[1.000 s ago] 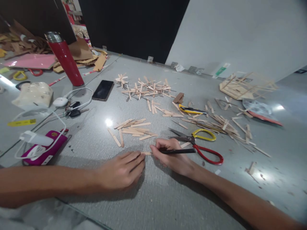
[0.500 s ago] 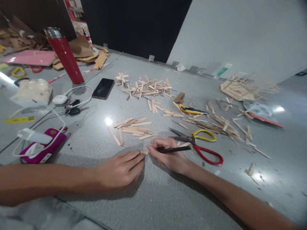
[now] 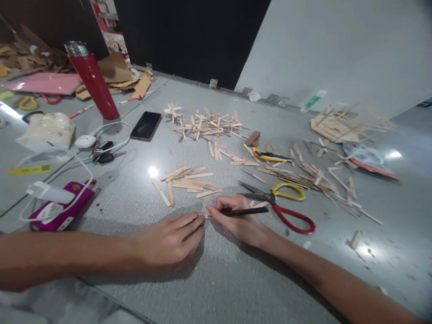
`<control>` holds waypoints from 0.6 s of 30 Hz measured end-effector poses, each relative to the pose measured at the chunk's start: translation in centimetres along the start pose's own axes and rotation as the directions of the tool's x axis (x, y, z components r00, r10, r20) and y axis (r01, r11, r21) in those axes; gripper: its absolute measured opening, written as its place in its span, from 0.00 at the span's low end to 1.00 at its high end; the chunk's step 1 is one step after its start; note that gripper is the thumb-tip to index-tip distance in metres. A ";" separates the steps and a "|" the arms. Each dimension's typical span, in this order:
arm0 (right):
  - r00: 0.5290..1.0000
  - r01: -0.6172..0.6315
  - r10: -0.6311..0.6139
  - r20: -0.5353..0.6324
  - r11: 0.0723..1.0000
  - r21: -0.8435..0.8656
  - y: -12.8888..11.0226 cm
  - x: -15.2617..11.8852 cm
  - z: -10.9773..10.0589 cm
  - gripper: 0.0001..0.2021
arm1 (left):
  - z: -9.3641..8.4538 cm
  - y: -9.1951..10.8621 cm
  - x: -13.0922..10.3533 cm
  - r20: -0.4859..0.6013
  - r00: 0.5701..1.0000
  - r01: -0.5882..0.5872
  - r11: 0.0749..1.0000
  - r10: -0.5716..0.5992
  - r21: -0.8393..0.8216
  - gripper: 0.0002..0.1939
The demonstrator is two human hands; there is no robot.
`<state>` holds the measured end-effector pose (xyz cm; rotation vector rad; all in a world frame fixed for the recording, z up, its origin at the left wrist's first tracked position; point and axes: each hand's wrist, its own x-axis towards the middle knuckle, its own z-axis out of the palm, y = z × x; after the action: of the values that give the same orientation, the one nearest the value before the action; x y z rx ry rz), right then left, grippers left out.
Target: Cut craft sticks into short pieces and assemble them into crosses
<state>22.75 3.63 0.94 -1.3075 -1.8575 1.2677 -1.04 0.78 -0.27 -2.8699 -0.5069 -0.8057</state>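
Note:
My right hand (image 3: 239,220) is closed around a black pen (image 3: 248,210), its point hidden by the fingers and turned toward a small wooden craft stick (image 3: 207,217). The fingers of my left hand (image 3: 175,238) pin that stick to the tabletop and cover most of it. Just beyond both hands lies a loose pile of craft sticks (image 3: 192,183). Close to my right hand are scissors (image 3: 272,197) with one yellow and one red handle, blades apart.
Farther back sit joined stick clusters (image 3: 216,123), a yellow utility knife (image 3: 272,155), scattered stick offcuts (image 3: 313,177) and a stick frame (image 3: 337,126). On the left are a phone (image 3: 146,125), a red bottle (image 3: 92,83), keys (image 3: 104,157) and a purple power bank (image 3: 65,209) with white cable.
Both hands stay almost exactly where they were, with the pen at nearly the same angle. The whole view has shifted very slightly.

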 end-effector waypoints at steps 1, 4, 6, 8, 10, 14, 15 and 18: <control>1.000 0.004 -0.004 -0.002 1.000 -0.002 0.0 0.0 0.0 0.21 | 0.0 0.0 0.1 -0.009 1.000 0.000 1.000 0.000 0.001 0.13; 1.000 0.015 -0.015 -0.009 1.000 -0.012 0.0 0.1 0.0 0.21 | -0.2 -0.1 0.3 -0.022 1.000 0.001 1.000 -0.001 0.002 0.14; 1.000 0.024 -0.024 -0.010 0.999 -0.021 0.0 0.1 0.0 0.22 | -0.3 -0.1 0.4 -0.018 1.000 0.005 1.000 -0.005 0.002 0.13; 1.000 0.028 -0.028 -0.004 0.999 -0.028 0.0 0.1 -0.1 0.21 | -0.3 -0.1 0.4 -0.010 1.000 0.008 1.000 -0.008 -0.003 0.13; 1.000 0.026 -0.026 0.004 0.999 -0.032 -0.1 0.1 -0.2 0.21 | -0.3 -0.1 0.2 0.012 1.000 0.006 1.000 -0.006 -0.013 0.13; 1.000 0.024 -0.023 0.014 0.999 -0.035 -0.2 0.0 -0.2 0.22 | -0.2 0.0 -0.1 0.039 0.999 0.006 1.000 -0.005 -0.020 0.14; 1.000 0.026 -0.025 0.015 0.999 -0.036 -0.2 0.1 -0.2 0.22 | -0.2 0.0 -0.1 0.042 0.999 0.008 1.000 -0.007 -0.019 0.14; 0.999 0.032 -0.032 0.020 0.999 -0.037 -0.2 0.1 -0.2 0.22 | -0.2 -0.1 0.0 0.030 1.000 0.008 1.000 -0.008 -0.016 0.14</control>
<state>22.79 3.79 1.17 -1.2843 -1.9167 1.2385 -1.17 0.78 -0.07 -2.9005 -0.5183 -0.7732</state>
